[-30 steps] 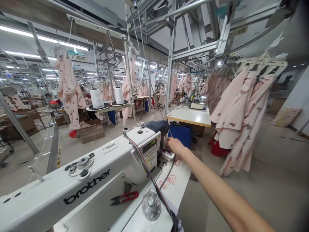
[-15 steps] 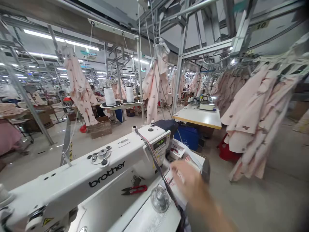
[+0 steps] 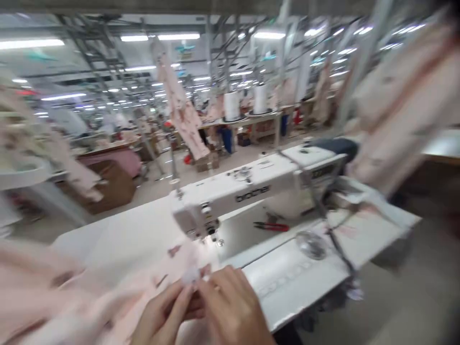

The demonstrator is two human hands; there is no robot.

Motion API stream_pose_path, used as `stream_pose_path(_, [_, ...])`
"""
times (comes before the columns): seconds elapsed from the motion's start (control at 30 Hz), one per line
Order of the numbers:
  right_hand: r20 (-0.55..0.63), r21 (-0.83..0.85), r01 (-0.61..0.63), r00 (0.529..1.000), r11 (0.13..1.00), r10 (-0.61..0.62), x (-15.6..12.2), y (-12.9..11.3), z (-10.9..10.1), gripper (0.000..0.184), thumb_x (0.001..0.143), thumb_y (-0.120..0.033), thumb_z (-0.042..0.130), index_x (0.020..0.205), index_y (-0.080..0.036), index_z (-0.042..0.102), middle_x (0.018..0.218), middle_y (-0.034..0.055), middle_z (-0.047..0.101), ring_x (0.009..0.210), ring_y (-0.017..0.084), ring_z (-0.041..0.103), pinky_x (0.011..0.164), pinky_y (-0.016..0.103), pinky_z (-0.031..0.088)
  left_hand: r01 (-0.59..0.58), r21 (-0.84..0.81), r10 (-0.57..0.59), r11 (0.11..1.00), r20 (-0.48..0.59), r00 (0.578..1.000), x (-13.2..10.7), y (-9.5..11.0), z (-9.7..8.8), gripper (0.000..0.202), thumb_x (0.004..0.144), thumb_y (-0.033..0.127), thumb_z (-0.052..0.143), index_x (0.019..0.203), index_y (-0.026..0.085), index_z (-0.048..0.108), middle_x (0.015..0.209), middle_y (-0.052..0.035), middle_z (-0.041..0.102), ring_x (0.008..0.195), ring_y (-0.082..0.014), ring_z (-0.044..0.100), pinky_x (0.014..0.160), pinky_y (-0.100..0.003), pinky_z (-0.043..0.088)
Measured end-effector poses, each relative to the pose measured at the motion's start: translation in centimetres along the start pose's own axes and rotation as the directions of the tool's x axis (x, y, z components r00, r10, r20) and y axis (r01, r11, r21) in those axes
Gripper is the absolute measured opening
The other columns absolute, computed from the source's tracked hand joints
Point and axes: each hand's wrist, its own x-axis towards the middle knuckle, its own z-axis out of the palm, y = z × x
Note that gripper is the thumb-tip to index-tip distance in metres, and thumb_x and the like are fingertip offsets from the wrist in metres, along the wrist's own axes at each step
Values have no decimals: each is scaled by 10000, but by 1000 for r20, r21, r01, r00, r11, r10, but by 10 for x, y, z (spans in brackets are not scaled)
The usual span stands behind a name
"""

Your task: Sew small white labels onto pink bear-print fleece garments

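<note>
Pale pink printed fabric spreads from the left over the front of the sewing machine table. My left hand pinches the fabric's edge, just in front of the needle area. Close against it, my right hand has its fingers closed on the same edge. Between the fingertips shows a small whitish piece, blurred; I cannot tell what it is. Red-handled thread snips lie on the machine bed, beyond my right hand. A clear round dish rests on the table to the right.
Two white thread cones stand on a rack behind the machine. Pink garments hang at the back and, large and blurred, at the right. A dark cord runs down across the machine's right side. A brown box stands at the left.
The view has swung left. My right hand has moved from the table's right end to the fabric before the needle. My left hand and the fabric have come into view.
</note>
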Motion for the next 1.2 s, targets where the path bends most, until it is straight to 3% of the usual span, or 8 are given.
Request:
stream_pose_path(0.2, [492, 402, -434, 845, 806, 210, 16, 20, -22, 209, 883, -282, 543, 1073, -269, 627, 869, 26, 600, 741, 154, 576, 604, 236, 484, 203, -106, -165, 973, 289, 943, -16, 17, -29, 358, 904, 396, 466, 861, 108, 675, 833, -93, 703, 746, -177, 678, 682, -249, 521])
stream_pose_path(0.37, [732, 403, -710, 629, 577, 262, 16, 18, -12, 228, 875, -379, 549, 724, -216, 602, 701, 0, 567, 645, 137, 534, 586, 238, 425, 1, 185, -53, 983, 278, 959, -20, 22, -30, 318, 928, 289, 430, 746, 151, 651, 769, -24, 689, 750, -141, 636, 688, -211, 468])
stream_pose_path(0.47, [765, 404, -832, 535, 381, 359, 12, 20, -6, 248, 854, -435, 579, 763, -206, 599, 723, -5, 578, 677, 133, 538, 619, 222, 432, 88, 54, -96, 995, 182, 979, -17, 19, -27, 230, 882, 363, 536, 853, 152, 624, 794, -34, 680, 747, -159, 639, 662, -226, 496])
stream_pose_path(0.6, [769, 413, -856, 511, 311, 385, 7, 25, -6, 256, 857, -454, 585, 792, -207, 594, 747, -9, 580, 693, 123, 533, 625, 205, 424, 193, -223, -174, 956, 101, 980, -10, 16, -23, 272, 792, 381, 662, 820, 126, 569, 707, -41, 650, 683, -155, 647, 632, -230, 525])
stream_pose_path(0.83, [789, 360, -886, 456, 292, 412, 5, 24, -6, 314, 826, -498, 606, 753, -193, 590, 719, 0, 549, 691, 134, 517, 609, 225, 420, 210, -241, -186, 948, 119, 975, -9, 19, -21, 255, 803, 362, 667, 796, 122, 582, 676, -31, 644, 674, -135, 652, 654, -213, 527])
stream_pose_path(1.03, [739, 412, -845, 529, 342, 417, 0, 28, -2, 309, 843, -482, 589, 731, -195, 580, 702, 0, 566, 665, 132, 544, 574, 214, 443, 231, -253, -205, 939, 125, 971, -6, 14, -18, 285, 795, 393, 674, 816, 128, 572, 673, -33, 649, 660, -147, 655, 644, -229, 532])
stream_pose_path(1.1, [701, 383, -795, 582, 470, 413, -7, 30, -4, 251, 882, -445, 552, 820, -207, 605, 765, 13, 604, 696, 142, 576, 599, 222, 473, 215, -195, -197, 957, 104, 975, -6, 11, -22, 280, 816, 405, 646, 812, 134, 575, 691, -33, 647, 668, -154, 656, 642, -238, 531])
stream_pose_path(1.2, [550, 314, -515, 783, 797, 289, -28, 33, -8, 181, 928, -334, 495, 1028, -228, 603, 952, 45, 647, 837, 169, 617, 701, 258, 508, 93, 117, -99, 989, 45, 994, -10, 3, -30, 223, 873, 376, 570, 825, 160, 601, 784, -33, 657, 741, -158, 648, 684, -248, 518])
